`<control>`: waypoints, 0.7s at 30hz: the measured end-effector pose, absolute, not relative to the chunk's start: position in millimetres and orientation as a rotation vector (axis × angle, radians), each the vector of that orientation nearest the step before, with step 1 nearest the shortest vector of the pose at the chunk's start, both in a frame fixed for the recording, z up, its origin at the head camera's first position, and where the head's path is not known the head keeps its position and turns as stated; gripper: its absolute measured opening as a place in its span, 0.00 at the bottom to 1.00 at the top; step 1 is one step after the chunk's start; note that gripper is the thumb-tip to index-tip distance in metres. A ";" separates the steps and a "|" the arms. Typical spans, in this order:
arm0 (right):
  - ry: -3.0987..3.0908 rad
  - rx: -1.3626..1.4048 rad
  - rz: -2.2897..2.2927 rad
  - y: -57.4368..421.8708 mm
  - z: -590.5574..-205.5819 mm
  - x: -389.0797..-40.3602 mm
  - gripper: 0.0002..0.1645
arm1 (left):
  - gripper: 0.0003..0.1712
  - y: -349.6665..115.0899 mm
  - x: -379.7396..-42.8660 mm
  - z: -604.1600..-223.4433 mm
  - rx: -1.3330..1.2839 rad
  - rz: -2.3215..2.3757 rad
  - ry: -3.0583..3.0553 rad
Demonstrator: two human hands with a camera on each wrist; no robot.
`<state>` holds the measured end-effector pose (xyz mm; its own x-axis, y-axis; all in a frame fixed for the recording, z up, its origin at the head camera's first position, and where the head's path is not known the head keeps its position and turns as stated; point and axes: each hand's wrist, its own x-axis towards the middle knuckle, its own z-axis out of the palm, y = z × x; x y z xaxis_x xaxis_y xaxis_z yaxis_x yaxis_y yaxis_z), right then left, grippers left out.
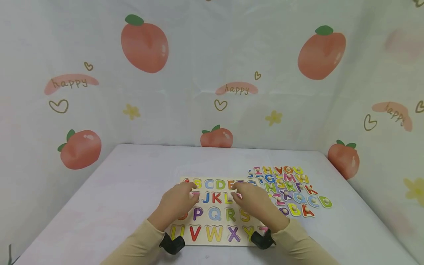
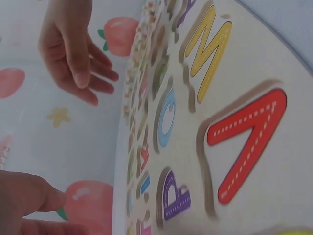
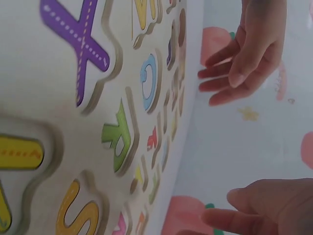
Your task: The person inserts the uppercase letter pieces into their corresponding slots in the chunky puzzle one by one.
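Soft, even light fills the head view, leaving the white bench (image 1: 132, 176) pale with only faint shadows; its source cannot be told. The wrist views look dimmer, cooler and softer. Brownish shading lines the cut-outs of the board (image 2: 266, 58); its nearest letters (image 2: 253, 147) read clearly, while the far rows blur. The fingers (image 2: 103, 87) look slightly hazy. The board's edge bows in the left wrist view.

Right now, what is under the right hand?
The letter board lies beneath the right hand, which appears not to touch it. In the head view, the letter L shows just beside the hand; whatever lies directly behind it is covered, so I cannot name that.
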<state>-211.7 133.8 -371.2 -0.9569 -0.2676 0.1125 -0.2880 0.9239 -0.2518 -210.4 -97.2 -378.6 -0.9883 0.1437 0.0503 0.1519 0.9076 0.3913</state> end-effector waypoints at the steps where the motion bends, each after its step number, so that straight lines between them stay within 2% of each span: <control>1: -2.999 0.430 0.433 135.4 -370.5 -212.2 0.13 | 0.22 -100.0 -211.3 -378.5 -0.214 -0.642 -3.055; 8: -2.983 0.360 0.571 148.6 -371.7 -218.2 0.13 | 0.20 -122.9 -213.4 -377.2 -0.117 -0.762 -3.068; 21: -2.917 0.280 0.888 186.8 -365.2 -223.7 0.18 | 0.26 -154.7 -213.2 -384.1 0.051 -1.095 -3.091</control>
<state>-223.7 186.8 -365.2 -0.9802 -0.1509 0.1284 -0.1969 0.8154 -0.5443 -213.2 -154.7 -384.1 -0.9900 0.0168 -0.1404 -0.0753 0.7777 0.6241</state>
